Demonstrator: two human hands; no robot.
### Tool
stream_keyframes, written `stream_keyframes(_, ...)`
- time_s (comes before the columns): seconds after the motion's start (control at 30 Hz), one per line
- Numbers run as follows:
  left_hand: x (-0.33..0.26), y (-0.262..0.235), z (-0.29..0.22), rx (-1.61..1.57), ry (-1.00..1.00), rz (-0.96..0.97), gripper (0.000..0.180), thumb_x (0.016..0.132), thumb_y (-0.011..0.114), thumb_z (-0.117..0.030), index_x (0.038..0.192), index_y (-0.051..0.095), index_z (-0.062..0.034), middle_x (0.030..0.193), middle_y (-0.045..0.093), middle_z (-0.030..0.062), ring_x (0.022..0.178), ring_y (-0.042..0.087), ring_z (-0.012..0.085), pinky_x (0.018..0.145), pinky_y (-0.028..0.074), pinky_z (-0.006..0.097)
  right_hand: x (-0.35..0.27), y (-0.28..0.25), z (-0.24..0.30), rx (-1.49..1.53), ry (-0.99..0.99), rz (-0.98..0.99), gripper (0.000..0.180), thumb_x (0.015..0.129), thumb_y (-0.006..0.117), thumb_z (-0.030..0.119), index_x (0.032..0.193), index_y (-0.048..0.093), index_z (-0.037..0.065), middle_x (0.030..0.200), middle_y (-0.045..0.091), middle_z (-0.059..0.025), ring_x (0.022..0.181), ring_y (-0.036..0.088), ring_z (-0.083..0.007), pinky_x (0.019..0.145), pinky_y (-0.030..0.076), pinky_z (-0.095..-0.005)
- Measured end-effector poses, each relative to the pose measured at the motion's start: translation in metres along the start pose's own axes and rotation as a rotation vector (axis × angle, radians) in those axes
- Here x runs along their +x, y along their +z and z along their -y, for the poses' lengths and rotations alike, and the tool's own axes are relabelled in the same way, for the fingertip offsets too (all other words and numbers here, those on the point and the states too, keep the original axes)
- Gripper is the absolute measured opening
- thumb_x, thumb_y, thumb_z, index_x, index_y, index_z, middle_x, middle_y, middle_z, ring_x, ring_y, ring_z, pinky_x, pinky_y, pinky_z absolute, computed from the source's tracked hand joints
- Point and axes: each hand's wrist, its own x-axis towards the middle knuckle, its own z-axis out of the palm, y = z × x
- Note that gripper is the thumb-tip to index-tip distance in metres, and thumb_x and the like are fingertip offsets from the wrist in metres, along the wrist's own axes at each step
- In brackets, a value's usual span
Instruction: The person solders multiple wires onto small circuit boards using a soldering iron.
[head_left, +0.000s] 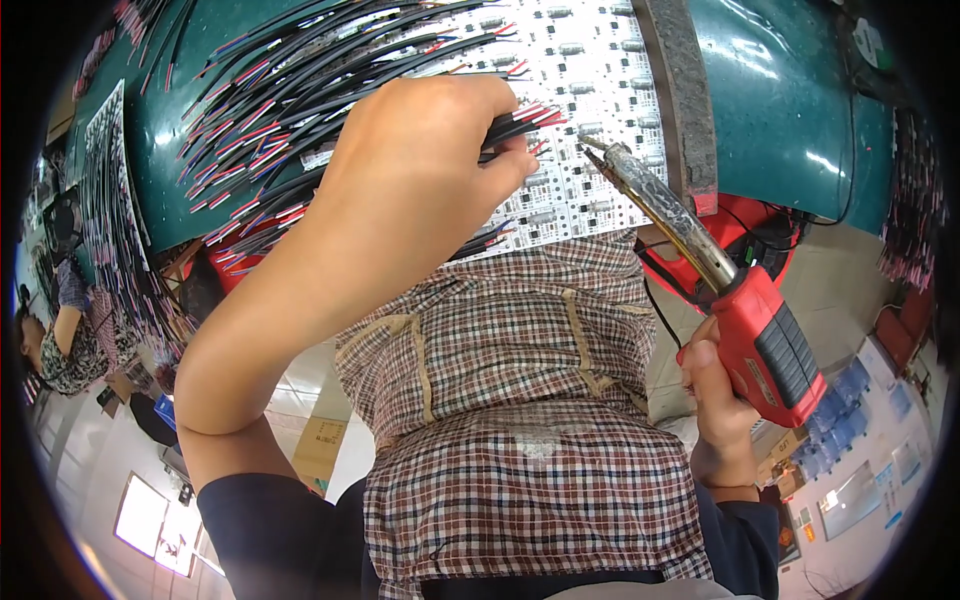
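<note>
Fingers (505, 165) pinch wires (525, 120) over circuit board (590, 60), soldering iron (720, 290) beside.

A brown cardboard box (318, 446) sits on the floor, near and left. Blue and white paper signs (838, 392) hang far right, beside another brown box (783, 446).

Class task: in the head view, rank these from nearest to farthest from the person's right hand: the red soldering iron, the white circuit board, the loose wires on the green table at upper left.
1. Red soldering iron, held in the right hand.
2. White circuit board, ahead, past the iron's tip.
3. Loose wires, far upper left.
</note>
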Motion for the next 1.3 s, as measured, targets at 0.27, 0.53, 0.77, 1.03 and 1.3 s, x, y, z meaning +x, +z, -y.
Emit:
stream_keyframes(0.27, -0.003, -0.010, -0.006, -0.111, -0.076, 0.038, 0.018, 0.093, 0.063, -0.014, 0.103, 0.061, 0.0009, 0.076, 0.066, 0.0080, 0.065, 0.061, 0.0109, 0.061, 0.048, 0.027, 0.002, 0.003, 0.000, 0.034, -0.009, -0.033, 0.009, 0.090, 0.060, 0.004, 0.093, 0.052, 0.001, 0.069, 0.051, -0.0050, 0.054, 0.046, -0.0101, 0.052, 0.040, -0.0251)
stream_keyframes(0.53, -0.010, -0.020, -0.002, 0.067, 0.015, -0.153, 0.013, 0.098, 0.058, -0.013, 0.104, 0.063, -0.0025, 0.081, 0.067, 0.0030, 0.066, 0.057, 0.0059, 0.060, 0.046, 0.021, 0.000, 0.002, -0.001, 0.068, 0.001, -0.051, 0.008, 0.090, 0.059, 0.005, 0.091, 0.052, 0.001, 0.069, 0.050, -0.0051, 0.055, 0.046, -0.0100, 0.052, 0.041, -0.0251)
stream_keyframes(0.77, -0.030, -0.020, -0.019, 0.049, 0.106, -0.222, 0.018, 0.086, 0.068, 0.002, 0.104, 0.066, -0.0030, 0.073, 0.058, -0.0006, 0.063, 0.046, 0.0032, 0.058, 0.039, 0.020, -0.008, -0.005, -0.004, 0.019, 0.017, 0.007, 0.007, 0.090, 0.057, 0.004, 0.088, 0.051, 0.002, 0.069, 0.051, -0.0056, 0.056, 0.045, -0.0102, 0.053, 0.041, -0.0254)
stream_keyframes(1.03, -0.029, 0.024, -0.012, -0.117, -0.031, -0.196, 0.015, 0.079, 0.072, 0.000, 0.087, 0.059, -0.0003, 0.066, 0.064, 0.0072, 0.057, 0.055, 0.0085, 0.055, 0.042, 0.024, -0.009, -0.008, -0.007, -0.009, -0.015, 0.117, 0.009, 0.089, 0.061, 0.003, 0.097, 0.059, 0.000, 0.074, 0.056, -0.0051, 0.062, 0.051, -0.0101, 0.057, 0.042, -0.0254)
stream_keyframes(1.3, -0.026, 0.027, -0.009, -0.088, -0.013, -0.219, 0.016, 0.078, 0.074, -0.001, 0.086, 0.061, 0.0011, 0.070, 0.067, 0.0113, 0.059, 0.062, 0.0138, 0.056, 0.046, 0.025, -0.003, 0.001, -0.008, -0.051, -0.021, 0.048, 0.023, 0.076, 0.072, 0.001, 0.099, 0.069, -0.001, 0.085, 0.068, -0.0130, 0.070, 0.068, -0.0264, 0.064, 0.053, -0.0323)
